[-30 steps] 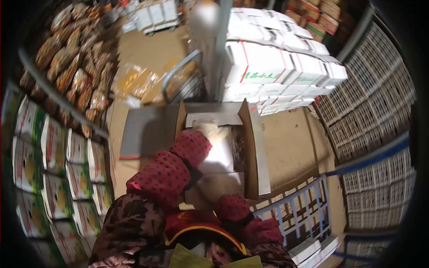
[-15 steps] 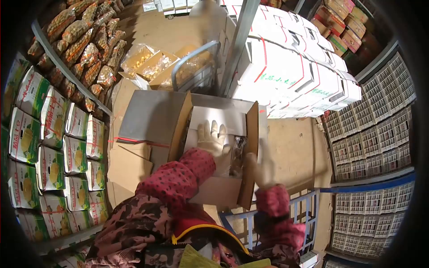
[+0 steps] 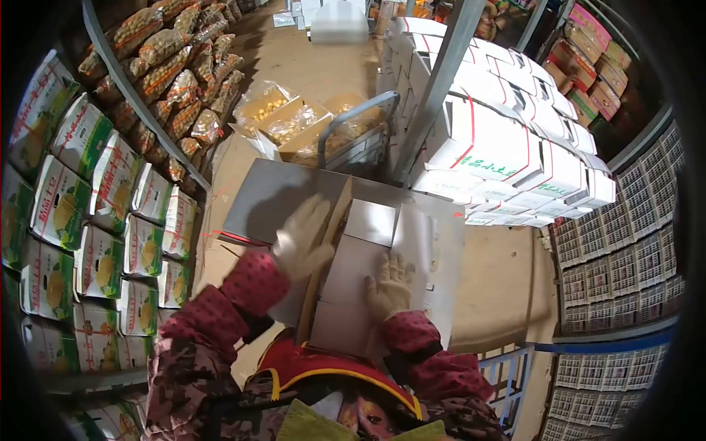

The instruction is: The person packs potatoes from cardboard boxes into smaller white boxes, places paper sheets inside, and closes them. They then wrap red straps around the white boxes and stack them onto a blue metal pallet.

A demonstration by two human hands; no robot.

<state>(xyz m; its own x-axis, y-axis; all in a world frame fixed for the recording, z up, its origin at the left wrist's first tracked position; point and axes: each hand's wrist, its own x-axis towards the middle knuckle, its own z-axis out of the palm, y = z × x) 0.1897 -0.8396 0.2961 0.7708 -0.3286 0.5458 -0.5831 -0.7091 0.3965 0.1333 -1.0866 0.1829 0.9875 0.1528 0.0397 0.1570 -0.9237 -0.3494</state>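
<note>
A: What fills most of the view?
B: The stack of white boxes (image 3: 507, 140) on the right, with the pale crates (image 3: 625, 242) beyond it. Green-and-white cartons (image 3: 99, 257) are piled on the left, below the filled net sacks (image 3: 158, 62). The whole scene has shifted rightward in the view since the last frame.

A: And in the middle?
B: A grey surface (image 3: 276, 191), with the cardboard box (image 3: 342, 316) on it, right in front of the person. Ahead of it are a blue-grey cart handle (image 3: 353, 121) and open cartons (image 3: 283, 125) with small yellowish round items inside.

A: What has changed on the box?
B: The right flap (image 3: 413, 235) stood up half a second ago; now it is folded inward, and the dark, plastic-covered contents no longer show. The left flap (image 3: 337, 246) is still upright.

A: The hands?
B: They have swapped roles. The left hand (image 3: 303, 237) was spread inside the box; now it is at the outer side of the left flap, blurred. The right hand (image 3: 392, 287) has moved from outside the right flap onto the box top.

A: And the fingers?
B: The right ones are spread wide and flat, grasping nothing. The left ones are extended, thumb apart, also grasping nothing; I can't tell whether they touch the flap.
</note>
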